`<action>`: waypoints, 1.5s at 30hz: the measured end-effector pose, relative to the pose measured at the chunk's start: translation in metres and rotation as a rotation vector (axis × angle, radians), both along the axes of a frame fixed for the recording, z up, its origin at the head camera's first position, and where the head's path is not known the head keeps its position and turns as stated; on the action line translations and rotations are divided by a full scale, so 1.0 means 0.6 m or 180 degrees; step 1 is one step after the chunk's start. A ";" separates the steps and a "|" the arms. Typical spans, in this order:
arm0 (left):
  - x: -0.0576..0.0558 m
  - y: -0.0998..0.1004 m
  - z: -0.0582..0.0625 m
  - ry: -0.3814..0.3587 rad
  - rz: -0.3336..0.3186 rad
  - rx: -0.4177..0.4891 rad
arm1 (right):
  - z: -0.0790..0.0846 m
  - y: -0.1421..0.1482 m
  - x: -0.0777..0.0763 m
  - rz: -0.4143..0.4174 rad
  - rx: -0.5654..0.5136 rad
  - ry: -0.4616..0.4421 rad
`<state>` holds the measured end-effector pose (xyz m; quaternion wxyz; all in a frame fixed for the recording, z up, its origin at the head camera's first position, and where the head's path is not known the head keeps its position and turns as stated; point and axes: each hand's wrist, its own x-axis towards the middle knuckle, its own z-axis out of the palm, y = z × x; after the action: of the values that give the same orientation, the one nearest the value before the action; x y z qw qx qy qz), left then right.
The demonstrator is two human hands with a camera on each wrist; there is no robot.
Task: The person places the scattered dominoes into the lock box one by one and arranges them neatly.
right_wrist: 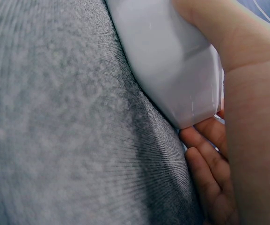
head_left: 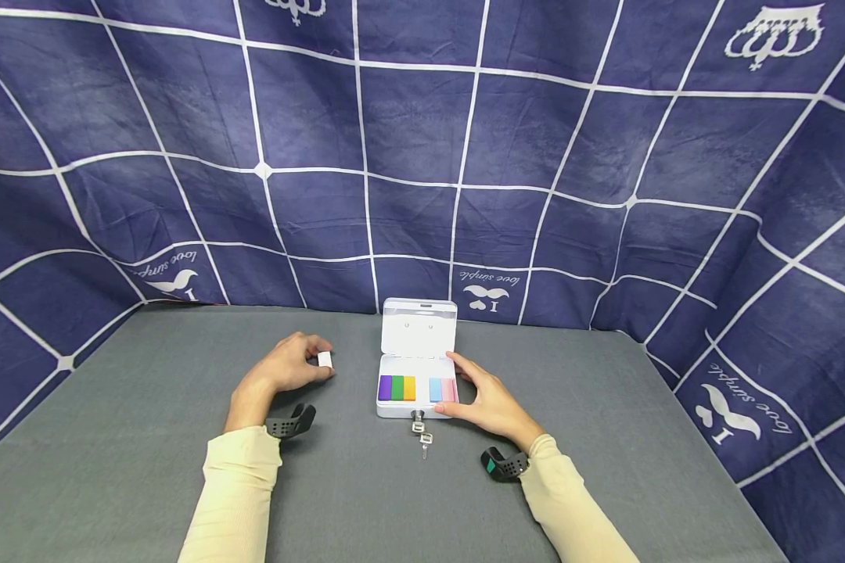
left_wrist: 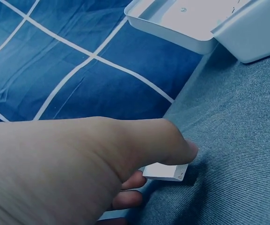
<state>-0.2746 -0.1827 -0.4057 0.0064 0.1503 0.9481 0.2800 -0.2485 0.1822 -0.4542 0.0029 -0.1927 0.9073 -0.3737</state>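
Note:
A small white block [head_left: 325, 360] is between the thumb and fingers of my left hand [head_left: 289, 364], which pinches it close over the table, left of a white metal box. In the left wrist view the thumb covers part of the block [left_wrist: 165, 171]. The white box [head_left: 397, 410] stands with its lid [head_left: 418, 332] raised at the back. My right hand [head_left: 491, 400] grips its right side, thumb at the front corner and fingers toward the back. Inside lie purple [head_left: 385, 388], green [head_left: 397, 388] and orange [head_left: 409, 388] blocks at left, blue [head_left: 435, 389] and pink [head_left: 448, 389] ones at right.
Two keys [head_left: 426, 440] hang from the lock at the box's front and lie on the grey table [head_left: 366, 500]. A dark blue curtain [head_left: 422, 219] with white lines rises right behind the table's back edge. Black bands [head_left: 292, 421] sit around both wrists.

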 end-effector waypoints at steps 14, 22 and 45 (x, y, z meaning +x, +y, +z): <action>-0.004 0.006 0.006 0.0305 -0.0009 0.0089 | 0.001 0.000 0.000 -0.0013 -0.0001 -0.0009; -0.009 0.009 0.010 0.0295 -0.0020 0.0124 | 0.000 -0.001 0.000 -0.0020 0.0017 0.0006; 0.004 0.028 0.038 0.0628 -0.0188 0.0435 | 0.002 0.000 0.000 0.0005 -0.0013 -0.0016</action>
<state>-0.2724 -0.1660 -0.3831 -0.0890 0.2051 0.9180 0.3276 -0.2485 0.1821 -0.4530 0.0051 -0.1925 0.9064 -0.3760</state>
